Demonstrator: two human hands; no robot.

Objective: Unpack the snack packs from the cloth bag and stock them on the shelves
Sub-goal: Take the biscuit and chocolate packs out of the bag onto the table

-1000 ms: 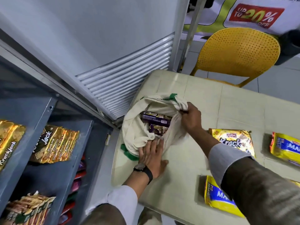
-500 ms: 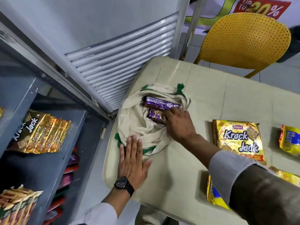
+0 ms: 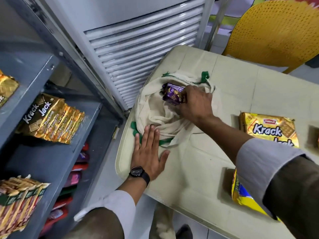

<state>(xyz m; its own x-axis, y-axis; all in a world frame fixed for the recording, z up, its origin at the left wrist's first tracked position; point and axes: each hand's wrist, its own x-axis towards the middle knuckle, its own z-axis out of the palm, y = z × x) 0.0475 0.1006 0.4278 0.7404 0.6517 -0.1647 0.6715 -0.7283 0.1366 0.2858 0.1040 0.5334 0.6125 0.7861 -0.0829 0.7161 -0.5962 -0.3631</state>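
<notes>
Purple pack in right hand

Bag on table, near its left edge. Purple packs in bag mouth, under right hand. Left hand flat on bag's near edge. Krack Jack pack right of bag. Shelves left of table, chair behind.

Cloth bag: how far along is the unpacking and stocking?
Done: gold Krack Jack packs already stand on the shelf.
In hand: the right hand grips a purple pack in the cloth bag, which the left hand presses flat.
Left: a second purple pack in the bag, plus the Krack Jack pack and yellow pack on the table.
</notes>
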